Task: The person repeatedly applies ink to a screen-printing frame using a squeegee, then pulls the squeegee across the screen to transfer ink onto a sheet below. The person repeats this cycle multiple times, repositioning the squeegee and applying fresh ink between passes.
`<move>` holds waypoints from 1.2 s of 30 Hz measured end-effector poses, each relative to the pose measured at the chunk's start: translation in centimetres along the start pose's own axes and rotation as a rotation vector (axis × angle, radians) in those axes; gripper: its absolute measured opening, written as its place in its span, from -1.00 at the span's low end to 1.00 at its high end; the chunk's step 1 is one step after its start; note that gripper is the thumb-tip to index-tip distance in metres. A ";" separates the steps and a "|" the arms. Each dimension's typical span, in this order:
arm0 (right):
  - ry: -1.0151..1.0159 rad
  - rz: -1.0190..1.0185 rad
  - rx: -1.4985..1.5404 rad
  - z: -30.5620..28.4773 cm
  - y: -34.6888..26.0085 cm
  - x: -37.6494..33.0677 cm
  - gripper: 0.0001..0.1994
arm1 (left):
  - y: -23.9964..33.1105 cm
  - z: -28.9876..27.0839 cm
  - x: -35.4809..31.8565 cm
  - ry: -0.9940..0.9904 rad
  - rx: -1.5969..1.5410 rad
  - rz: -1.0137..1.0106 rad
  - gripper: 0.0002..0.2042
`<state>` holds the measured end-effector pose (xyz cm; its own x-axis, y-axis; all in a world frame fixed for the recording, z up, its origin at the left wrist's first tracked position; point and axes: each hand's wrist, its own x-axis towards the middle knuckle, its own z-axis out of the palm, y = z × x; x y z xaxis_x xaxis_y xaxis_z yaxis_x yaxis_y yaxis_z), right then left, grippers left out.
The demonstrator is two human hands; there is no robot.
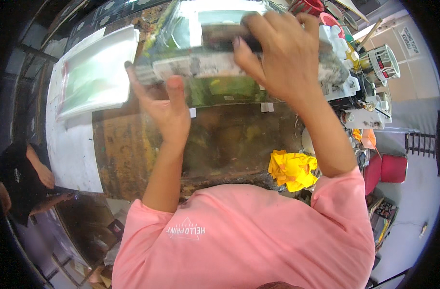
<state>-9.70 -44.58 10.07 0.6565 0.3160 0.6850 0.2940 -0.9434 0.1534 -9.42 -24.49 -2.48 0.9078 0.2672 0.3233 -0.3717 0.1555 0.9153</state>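
Note:
A screen printing frame (200,65), its pale taped edge smeared by motion, is tilted up over the table at the far side. My left hand (164,111) is at its left end, thumb and fingers on either side of the edge; the contact is partly hidden. My right hand (290,55) is closed over a brown bar that looks like a squeegee (224,36), lying along the frame. Beneath the frame, a green patch (224,89) shows on the dark, stained table (220,139). Small white tabs (267,107) are stuck on the tabletop.
Clear plastic sheets (99,72) lie stacked on a white board at the left. A crumpled yellow cloth (293,169) rests near my right forearm. Tubs and containers (379,65) crowd the right side. A person in black (22,178) sits at the far left; a red chair (392,168) stands right.

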 end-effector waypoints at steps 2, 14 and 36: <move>0.069 -0.021 0.026 -0.1 0.8 2.2 -0.65 | -0.9 1.4 -1.1 -0.204 0.247 0.163 0.11; -0.006 0.108 0.126 -0.8 3.1 6.8 -0.53 | -7.0 4.1 -9.6 -1.205 1.034 0.467 0.21; -0.312 0.052 0.183 1.0 -1.4 -4.2 -0.51 | 3.3 -6.4 2.0 -0.416 0.444 -0.326 -0.01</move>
<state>-12.23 -44.49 6.27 0.8458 0.3100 0.4342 0.3553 -0.9344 -0.0250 -10.10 -17.39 -0.39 0.9918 -0.1277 -0.0009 -0.0329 -0.2623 0.9644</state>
